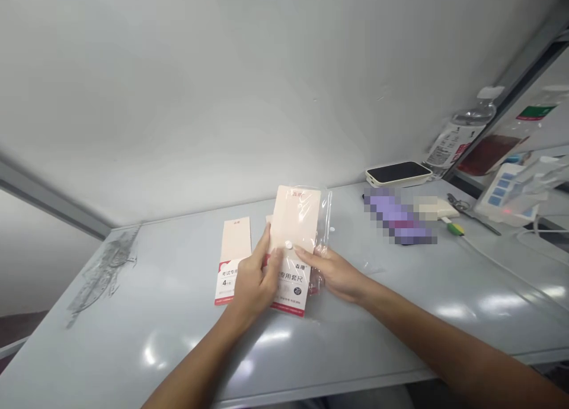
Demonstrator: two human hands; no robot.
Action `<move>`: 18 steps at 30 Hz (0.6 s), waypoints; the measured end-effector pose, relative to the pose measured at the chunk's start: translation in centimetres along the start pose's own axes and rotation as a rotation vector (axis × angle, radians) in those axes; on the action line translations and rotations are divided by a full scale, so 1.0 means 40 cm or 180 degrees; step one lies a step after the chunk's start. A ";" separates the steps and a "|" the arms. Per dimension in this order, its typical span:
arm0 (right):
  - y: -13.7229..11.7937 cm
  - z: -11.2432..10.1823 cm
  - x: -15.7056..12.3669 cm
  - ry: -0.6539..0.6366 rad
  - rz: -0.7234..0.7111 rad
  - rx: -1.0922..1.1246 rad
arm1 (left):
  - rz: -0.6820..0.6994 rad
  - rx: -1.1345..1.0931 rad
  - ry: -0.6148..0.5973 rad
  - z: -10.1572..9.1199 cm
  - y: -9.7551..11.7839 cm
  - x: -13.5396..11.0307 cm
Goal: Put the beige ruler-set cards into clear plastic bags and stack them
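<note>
Both hands grip a clear plastic snap pouch (pixel 326 213) with a pale pink and white printed card (pixel 296 210) inside. My left hand (pixel 256 278) is closed on its left edge, thumb on the front. From the right, my right hand (pixel 335 269) pinches the pouch, its thumb by the white snap button (pixel 288 245) at the middle. Red bands and Chinese print mark the card's lower half. A similar card pack (pixel 235 237) lies on the desk to the left, partly covered by my left hand. Another packet shows partly behind the held one.
On the right of the grey desk (pixel 178 338) lie a phone (pixel 399 173), a blurred purple item (pixel 398 216), scissors (pixel 473 212) and a white cable (pixel 502 267). Bottles (pixel 466 127) stand at the back right. A scribbled dark patch (pixel 104 269) marks the left side.
</note>
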State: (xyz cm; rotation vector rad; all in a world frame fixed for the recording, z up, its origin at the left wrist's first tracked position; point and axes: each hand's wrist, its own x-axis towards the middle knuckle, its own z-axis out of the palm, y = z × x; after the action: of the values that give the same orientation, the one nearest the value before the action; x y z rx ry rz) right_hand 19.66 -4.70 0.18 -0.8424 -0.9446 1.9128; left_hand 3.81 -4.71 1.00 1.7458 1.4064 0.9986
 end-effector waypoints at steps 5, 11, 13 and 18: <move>-0.019 -0.015 -0.005 0.0111 -0.0126 -0.0258 | 0.0186 -0.0151 0.0140 -0.022 -0.008 0.021; -0.047 -0.031 -0.015 0.0208 -0.0198 -0.0409 | -0.0512 -0.1466 -0.0814 -0.047 -0.012 0.047; -0.051 -0.032 -0.017 0.0099 -0.0155 -0.0377 | -0.0623 -0.1718 -0.1076 -0.048 -0.008 0.047; -0.053 -0.033 -0.021 -0.0007 -0.0115 -0.0401 | -0.0730 -0.2052 -0.1500 -0.049 -0.010 0.047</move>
State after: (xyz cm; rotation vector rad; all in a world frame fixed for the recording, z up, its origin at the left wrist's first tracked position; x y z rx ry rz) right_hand 21.90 -4.26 1.50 -0.8902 -1.0834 1.8388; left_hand 2.13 -2.71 1.88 1.1989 0.8319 0.7366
